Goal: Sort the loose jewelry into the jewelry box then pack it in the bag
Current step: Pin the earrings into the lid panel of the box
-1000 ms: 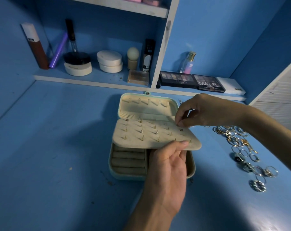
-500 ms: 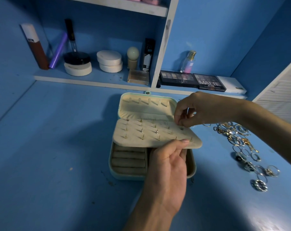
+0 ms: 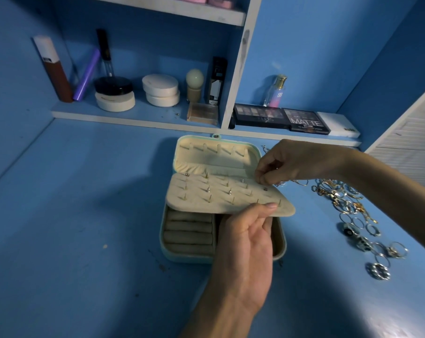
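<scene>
A pale green jewelry box point(image 3: 169, 252) lies open on the blue table, its lid point(image 3: 216, 152) leaning back. My left hand point(image 3: 245, 242) holds the cream earring panel point(image 3: 221, 198) by its front edge, raised above the ring rolls. Several studs stick out of the panel. My right hand point(image 3: 287, 162) pinches something small at the panel's far right corner; the item itself is hidden by the fingertips. Loose rings and chains point(image 3: 352, 211) lie scattered on the table to the right of the box. No bag is in view.
A shelf point(image 3: 133, 118) behind the box carries cosmetic jars, tubes, a perfume bottle point(image 3: 276, 91) and eyeshadow palettes point(image 3: 282, 117). A white louvred door point(image 3: 411, 140) stands at the right. The blue table point(image 3: 72, 215) stretches left of the box.
My right hand has edged slightly up and back along the panel's far right corner. The left hand keeps the panel held in the same place.
</scene>
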Available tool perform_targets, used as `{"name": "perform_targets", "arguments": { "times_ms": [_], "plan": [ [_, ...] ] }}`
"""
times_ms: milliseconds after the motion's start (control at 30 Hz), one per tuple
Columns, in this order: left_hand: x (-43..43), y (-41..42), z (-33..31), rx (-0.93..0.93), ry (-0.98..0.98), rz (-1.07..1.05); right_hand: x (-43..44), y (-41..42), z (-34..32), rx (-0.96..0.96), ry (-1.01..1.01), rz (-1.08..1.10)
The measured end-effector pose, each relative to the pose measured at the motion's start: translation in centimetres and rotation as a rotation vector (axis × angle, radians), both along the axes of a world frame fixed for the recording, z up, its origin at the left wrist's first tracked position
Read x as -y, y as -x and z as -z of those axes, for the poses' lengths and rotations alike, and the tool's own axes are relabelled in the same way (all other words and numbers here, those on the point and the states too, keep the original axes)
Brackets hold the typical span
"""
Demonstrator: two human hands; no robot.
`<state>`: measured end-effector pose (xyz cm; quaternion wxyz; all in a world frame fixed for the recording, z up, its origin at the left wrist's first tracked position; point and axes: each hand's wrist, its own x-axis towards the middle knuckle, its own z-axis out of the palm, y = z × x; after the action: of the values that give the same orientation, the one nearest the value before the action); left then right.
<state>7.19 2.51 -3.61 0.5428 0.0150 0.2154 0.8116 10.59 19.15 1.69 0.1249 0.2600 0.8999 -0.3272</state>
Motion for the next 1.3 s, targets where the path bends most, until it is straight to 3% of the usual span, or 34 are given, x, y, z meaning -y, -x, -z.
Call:
{"name": "perform_targets", "arguments": {
  "times_ms": [300,1300],
  "plan": [
    [0.0,0.0,-0.1,0.073,0.028,0.012,0.0,-4.1,1.9,-0.386,0.198,0.051],
    [-1.0,0.3,-1.3,-0.006,0.145,0.044,0.8,-4.1,2.5,-0.596,0.175,0.182]
  ]
}}
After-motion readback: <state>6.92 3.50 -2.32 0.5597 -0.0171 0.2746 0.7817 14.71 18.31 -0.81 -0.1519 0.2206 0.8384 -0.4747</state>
